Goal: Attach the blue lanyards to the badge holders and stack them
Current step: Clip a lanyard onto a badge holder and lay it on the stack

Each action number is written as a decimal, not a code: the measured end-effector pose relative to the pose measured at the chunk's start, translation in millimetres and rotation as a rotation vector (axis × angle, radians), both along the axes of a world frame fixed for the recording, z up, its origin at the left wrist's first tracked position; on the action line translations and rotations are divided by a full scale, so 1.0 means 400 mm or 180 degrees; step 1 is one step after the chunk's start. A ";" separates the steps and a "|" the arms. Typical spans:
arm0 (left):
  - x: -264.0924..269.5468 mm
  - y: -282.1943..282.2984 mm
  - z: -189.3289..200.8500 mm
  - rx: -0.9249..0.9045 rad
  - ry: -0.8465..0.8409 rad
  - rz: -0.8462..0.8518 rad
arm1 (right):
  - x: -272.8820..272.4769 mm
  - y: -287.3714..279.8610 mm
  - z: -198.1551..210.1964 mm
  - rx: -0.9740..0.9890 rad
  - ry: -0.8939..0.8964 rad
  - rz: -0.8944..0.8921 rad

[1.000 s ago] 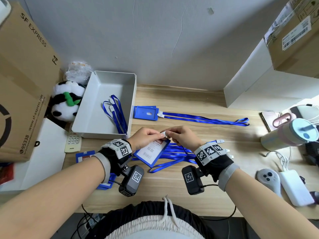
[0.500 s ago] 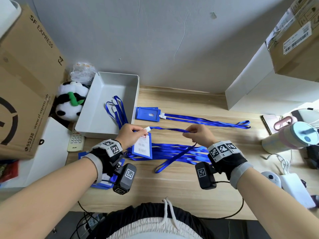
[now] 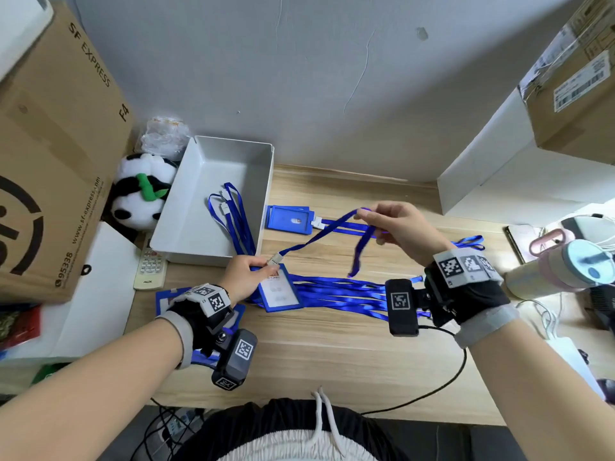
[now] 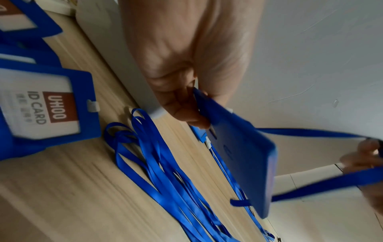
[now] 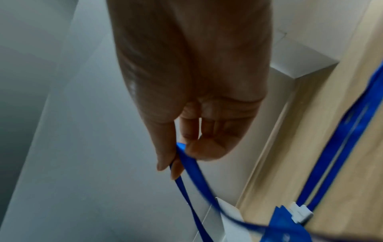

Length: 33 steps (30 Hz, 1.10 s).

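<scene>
Two hands work above a wooden desk (image 3: 332,354). Our left hand (image 3: 244,277) pinches the top of a blue badge holder (image 3: 281,292) at its white clip (image 3: 274,260), with the holder's lower part over a bundle of loose blue lanyards (image 3: 346,296) lying on the desk. Our right hand (image 3: 404,227), raised and well to the right, pinches the strap of the attached lanyard (image 3: 316,236) between thumb and fingers (image 5: 165,157), so one part runs in a line back to the clip while the rest of the loop hangs down. One finished badge and lanyard (image 3: 289,219) lies flat beyond, near a grey tray (image 3: 213,201) holding more lanyards.

We judge the risks to be these: pulling the strap too hard could pop the clip out of the holder's slot, and the dangling loop could snag the loose bundle and drag it along when we carry this badge to the finished one.
</scene>
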<state>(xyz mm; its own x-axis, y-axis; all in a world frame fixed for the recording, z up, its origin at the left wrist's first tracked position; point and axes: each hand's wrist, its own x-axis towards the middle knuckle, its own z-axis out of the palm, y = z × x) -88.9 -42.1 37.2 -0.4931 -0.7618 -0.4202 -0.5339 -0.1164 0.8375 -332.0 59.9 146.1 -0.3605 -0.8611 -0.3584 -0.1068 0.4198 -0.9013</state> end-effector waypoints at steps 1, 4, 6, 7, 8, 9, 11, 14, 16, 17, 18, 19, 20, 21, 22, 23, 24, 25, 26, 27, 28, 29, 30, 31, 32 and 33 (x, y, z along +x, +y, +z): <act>-0.001 0.002 -0.002 0.0047 0.0026 -0.0011 | 0.010 -0.011 0.011 -0.0124 -0.0031 -0.0010; 0.001 -0.001 -0.008 0.0168 0.0019 -0.0014 | 0.043 -0.055 0.035 -0.0359 -0.0008 0.0008; 0.008 -0.006 -0.012 0.0176 -0.0001 0.0003 | 0.068 -0.090 0.047 -0.0454 -0.0087 0.0073; 0.014 -0.008 -0.016 0.0199 -0.0003 0.0011 | 0.081 -0.109 0.053 -0.0503 -0.0124 0.0141; 0.023 -0.010 -0.021 0.0236 -0.0021 0.0011 | 0.097 -0.131 0.058 -0.0539 -0.0167 0.0233; 0.030 -0.012 -0.027 0.0296 -0.0066 -0.0006 | 0.112 -0.152 0.064 -0.0576 -0.0210 0.0319; 0.048 -0.016 -0.038 0.0442 -0.0159 -0.0076 | 0.146 -0.200 0.077 -0.0630 -0.0314 0.0465; 0.071 -0.020 -0.049 0.0400 -0.0218 -0.0228 | 0.193 -0.279 0.092 -0.0707 -0.0418 0.0547; 0.085 -0.025 -0.054 0.0383 -0.0223 -0.0270 | 0.217 -0.332 0.095 -0.0764 -0.0431 0.0505; 0.090 -0.028 -0.058 0.0408 -0.0230 -0.0269 | 0.225 -0.358 0.094 -0.0790 -0.0421 0.0460; 0.096 -0.033 -0.062 0.0451 -0.0236 -0.0257 | 0.233 -0.386 0.089 -0.0802 -0.0417 0.0421; 0.099 -0.037 -0.066 0.0495 -0.0242 -0.0247 | 0.238 -0.409 0.085 -0.0814 -0.0407 0.0383; 0.103 -0.041 -0.070 0.0535 -0.0247 -0.0237 | 0.243 -0.433 0.077 -0.0812 -0.0400 0.0357; 0.105 -0.045 -0.072 0.0553 -0.0249 -0.0237 | 0.245 -0.453 0.069 -0.0814 -0.0392 0.0334; 0.108 -0.049 -0.073 0.0561 -0.0248 -0.0237 | 0.247 -0.473 0.061 -0.0816 -0.0390 0.0318; 0.111 -0.055 -0.076 0.0569 -0.0232 -0.0235 | 0.250 -0.495 0.051 -0.0813 -0.0416 0.0303; 0.113 -0.058 -0.077 0.0566 -0.0220 -0.0247 | 0.251 -0.511 0.040 -0.0811 -0.0449 0.0272; 0.116 -0.062 -0.080 0.0558 -0.0209 -0.0255 | 0.253 -0.530 0.027 -0.0793 -0.0486 0.0247; 0.119 -0.062 -0.081 0.0553 -0.0208 -0.0263 | 0.254 -0.542 0.011 -0.0747 -0.0483 0.0239; 0.122 -0.064 -0.086 0.0566 -0.0197 -0.0248 | 0.258 -0.552 -0.007 -0.0674 -0.0453 0.0267; 0.126 -0.067 -0.090 0.0602 -0.0184 -0.0222 | 0.262 -0.561 -0.034 -0.0541 -0.0384 0.0330; 0.129 -0.068 -0.093 0.0641 -0.0161 -0.0199 | 0.265 -0.563 -0.065 -0.0374 -0.0302 0.0415; 0.132 -0.070 -0.095 0.0682 -0.0138 -0.0178 | 0.270 -0.562 -0.100 -0.0148 -0.0189 0.0520; 0.135 -0.071 -0.099 0.0722 -0.0102 -0.0156 | 0.274 -0.555 -0.137 0.0079 -0.0045 0.0630; 0.137 -0.072 -0.101 0.0773 -0.0071 -0.0118 | 0.278 -0.547 -0.173 0.0308 0.0139 0.0744; 0.141 -0.074 -0.106 0.0829 -0.0043 -0.0068 | 0.283 -0.537 -0.207 0.0510 0.0323 0.0853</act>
